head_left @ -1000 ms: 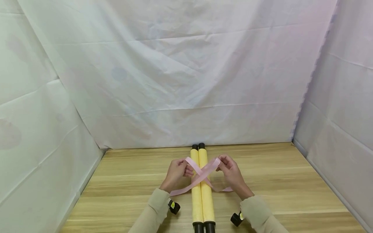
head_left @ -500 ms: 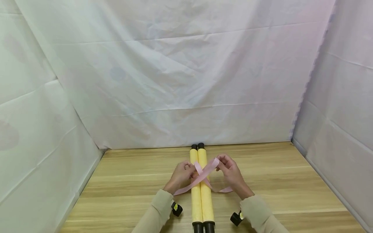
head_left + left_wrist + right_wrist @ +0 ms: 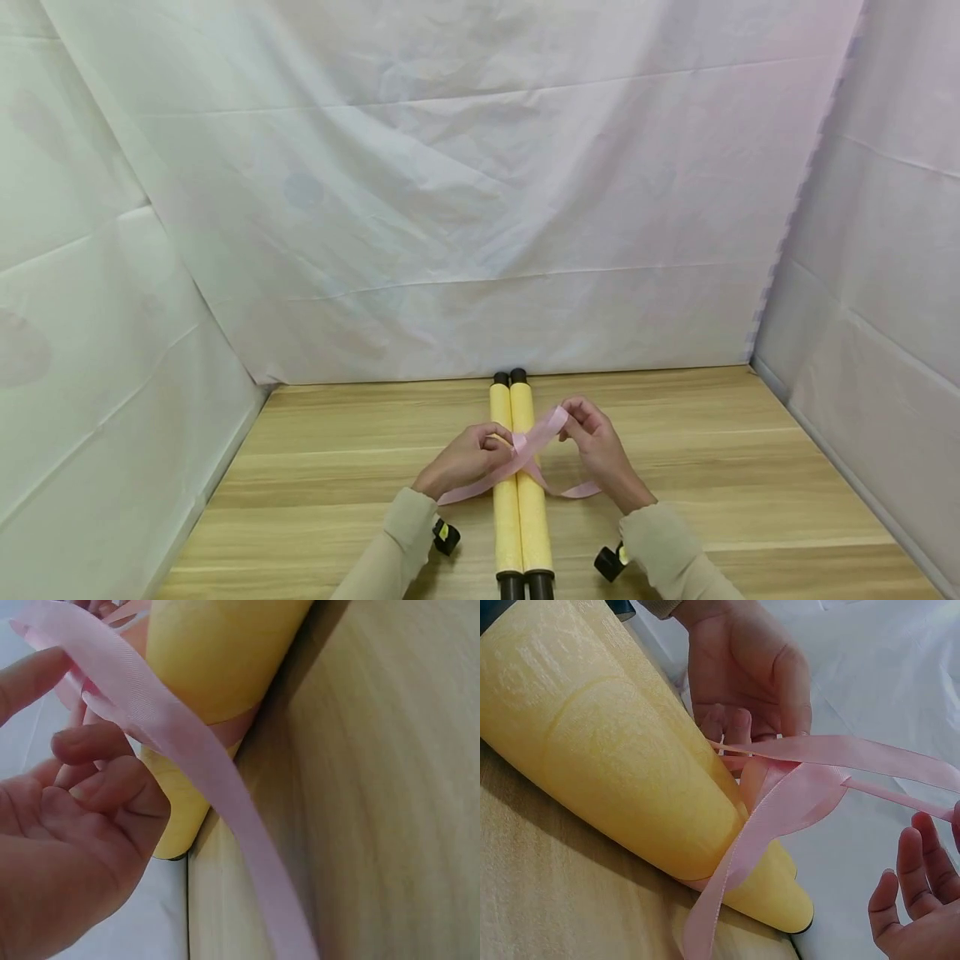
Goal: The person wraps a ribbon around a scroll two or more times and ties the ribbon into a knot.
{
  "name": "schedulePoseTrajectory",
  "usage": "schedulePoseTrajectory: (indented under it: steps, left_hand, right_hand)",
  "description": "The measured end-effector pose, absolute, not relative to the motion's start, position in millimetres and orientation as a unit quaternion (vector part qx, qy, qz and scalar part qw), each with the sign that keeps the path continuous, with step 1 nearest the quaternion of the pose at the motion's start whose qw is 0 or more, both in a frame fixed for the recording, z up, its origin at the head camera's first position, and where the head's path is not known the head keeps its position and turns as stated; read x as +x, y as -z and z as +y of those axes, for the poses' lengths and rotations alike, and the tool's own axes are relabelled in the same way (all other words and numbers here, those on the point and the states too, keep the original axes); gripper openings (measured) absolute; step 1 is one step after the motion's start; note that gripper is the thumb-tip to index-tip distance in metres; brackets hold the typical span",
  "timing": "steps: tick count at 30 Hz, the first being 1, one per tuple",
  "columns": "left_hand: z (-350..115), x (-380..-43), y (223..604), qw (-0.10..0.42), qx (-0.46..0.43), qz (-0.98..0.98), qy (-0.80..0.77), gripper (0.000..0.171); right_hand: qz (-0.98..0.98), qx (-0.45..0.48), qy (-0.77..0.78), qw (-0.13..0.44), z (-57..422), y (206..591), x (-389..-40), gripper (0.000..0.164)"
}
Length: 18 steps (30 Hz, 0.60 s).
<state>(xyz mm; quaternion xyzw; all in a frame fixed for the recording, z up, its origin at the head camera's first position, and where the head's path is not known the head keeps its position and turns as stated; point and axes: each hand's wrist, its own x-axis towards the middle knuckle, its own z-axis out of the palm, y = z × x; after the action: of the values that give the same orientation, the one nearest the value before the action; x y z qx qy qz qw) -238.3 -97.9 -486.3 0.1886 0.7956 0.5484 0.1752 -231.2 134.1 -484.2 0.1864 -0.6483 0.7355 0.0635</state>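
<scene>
Two yellow tubes [image 3: 520, 517] with black ends lie side by side on the wooden table. A pink ribbon [image 3: 536, 437] passes around them and crosses on top, near their middle. My right hand [image 3: 600, 450] pinches one raised length of ribbon between thumb and fingertips, right of the tubes. Over the left tube, my left hand [image 3: 467, 458] has its thumb and index finger on the ribbon at the crossing. In the left wrist view the other fingers [image 3: 112, 776] curl beneath the ribbon. The right wrist view shows a ribbon loop [image 3: 795, 795] between both hands; fingertips there are partly hidden.
Wood-grain table [image 3: 750, 483] extends on both sides of the tubes. White cloth [image 3: 480, 208] hangs behind it and along both sides. Black wrist cameras [image 3: 446, 537] sit at both cuffs. One loose ribbon end [image 3: 581, 490] lies right of the tubes.
My left hand has moved right and slightly down, bringing its raised ribbon length in to the crossing over the tubes. The right hand has hardly moved and keeps its pinch.
</scene>
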Motion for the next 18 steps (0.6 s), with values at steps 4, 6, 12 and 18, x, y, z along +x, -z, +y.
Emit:
schedulePoseTrajectory:
  steps: [4,6,12,18]
  left_hand:
    - [-95.4,-238.6,485.4,0.172,0.213,0.799,-0.535,0.018]
    - [-93.6,-236.2,482.1,0.180,0.220,0.797,-0.533,0.019]
    - [-92.8,-233.9,478.4,0.183,0.251,0.808,-0.500,0.019]
    - [-90.2,-231.9,478.4,0.145,0.259,0.841,-0.452,0.018]
  right_hand:
    - [-0.651,0.178,-0.736,0.050,135.0,484.9,-229.2,0.029]
    - [-0.655,0.171,-0.735,0.042,135.4,485.5,-228.5,0.029]
    - [-0.660,0.160,-0.734,0.028,136.6,488.4,-228.3,0.030]
    - [-0.662,0.156,-0.733,0.024,135.8,491.6,-229.7,0.030]
